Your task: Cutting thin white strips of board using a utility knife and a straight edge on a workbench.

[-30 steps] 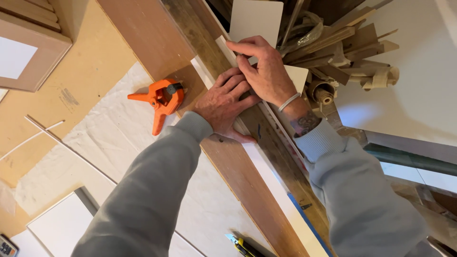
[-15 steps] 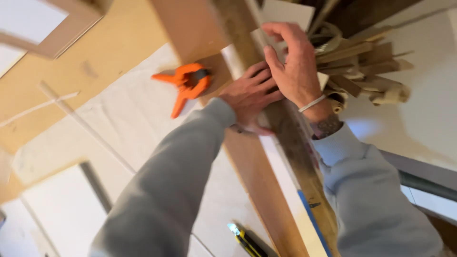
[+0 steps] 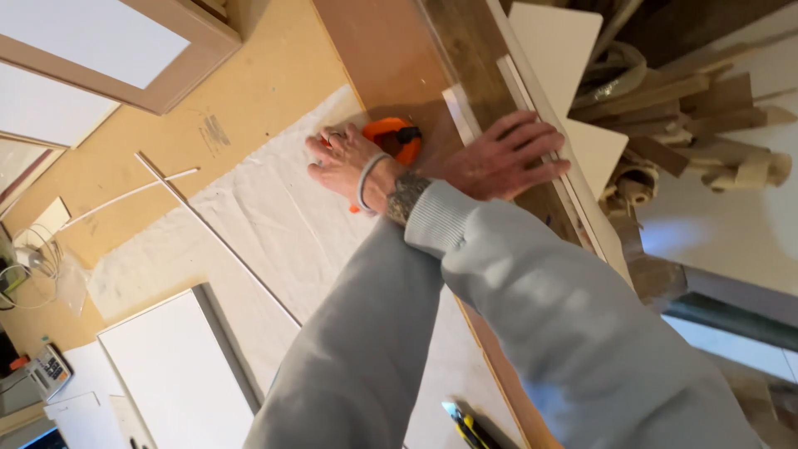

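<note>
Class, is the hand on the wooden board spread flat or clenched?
Spread flat: the left hand lies palm down, fingers splayed across the board.

One view only: a camera worn on the head, aimed steeply downward over the person's own forearms. The frame is rotated, so the counter [image 3: 249,91] and the long wooden board [image 3: 399,58] run diagonally from top centre to bottom right. The range is close: both grey sleeves fill the lower half, and the crossed hands sit at centre frame. A heap of wood offcuts [image 3: 682,108] occupies the upper right edge. There is no second view to compare.
</note>
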